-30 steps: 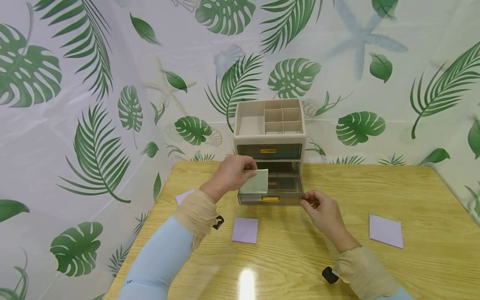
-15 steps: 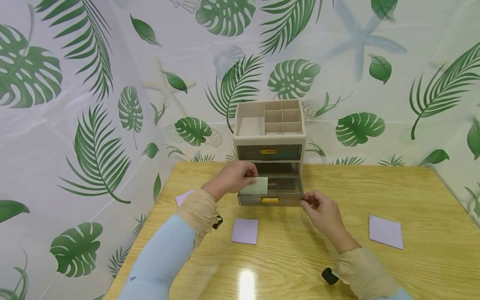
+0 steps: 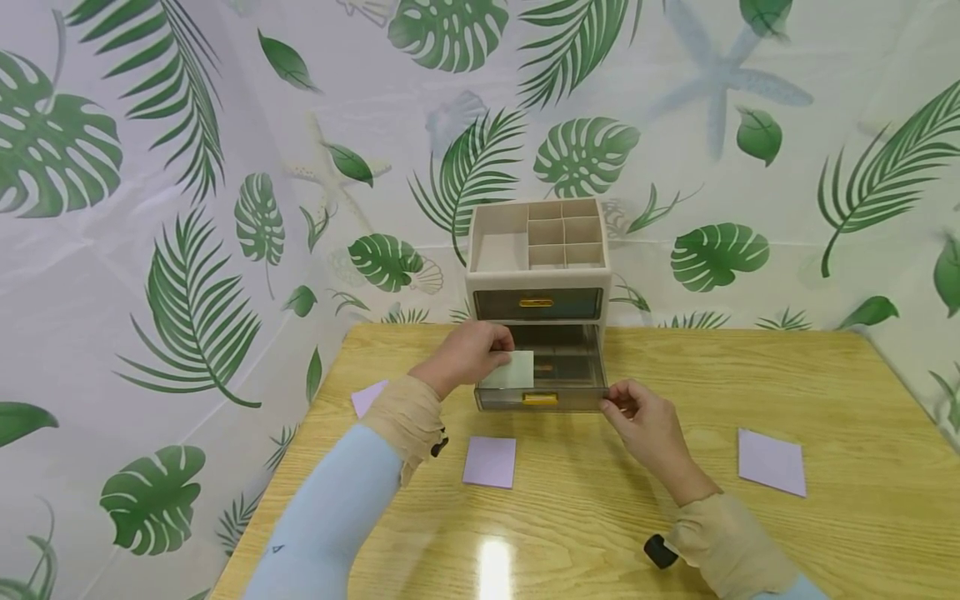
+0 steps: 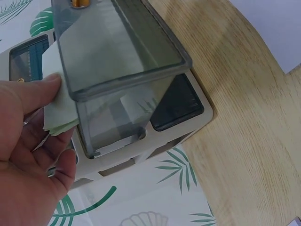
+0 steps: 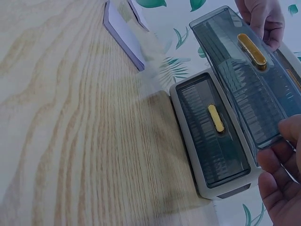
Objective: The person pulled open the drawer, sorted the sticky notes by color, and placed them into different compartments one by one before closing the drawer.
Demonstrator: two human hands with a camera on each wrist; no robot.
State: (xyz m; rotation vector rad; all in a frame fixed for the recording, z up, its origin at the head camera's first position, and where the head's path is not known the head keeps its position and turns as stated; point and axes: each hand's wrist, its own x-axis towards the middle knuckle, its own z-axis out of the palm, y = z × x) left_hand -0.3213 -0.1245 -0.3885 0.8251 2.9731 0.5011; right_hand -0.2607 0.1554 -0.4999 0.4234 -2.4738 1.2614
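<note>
My left hand (image 3: 468,354) pinches a pale green pad of sticky notes (image 3: 519,372) between thumb and fingers, inside the left part of a pulled-out drawer (image 3: 573,400). In the left wrist view, the stacked sheets of the sticky notes (image 4: 59,113) show at the edge, against the drawer's side. The drawer is smoky and see-through with a gold handle (image 3: 540,399). My right hand (image 3: 647,423) pinches the drawer's front right corner; the right wrist view shows thumb and fingers (image 5: 289,127) at that corner. The drawer belongs to a cream desktop organizer (image 3: 540,273).
Another drawer (image 3: 502,304) above is closed, and the organizer's top has divided compartments (image 3: 564,233). Purple note pads lie on the wooden table (image 3: 840,375): one in front (image 3: 489,461), one at right (image 3: 772,462), one at left (image 3: 367,397) partly behind the left arm. A leaf-patterned sheet hangs behind.
My left hand has moved down with the green sticky notes, which now sit lower in the drawer. The right hand stays at the drawer's corner.
</note>
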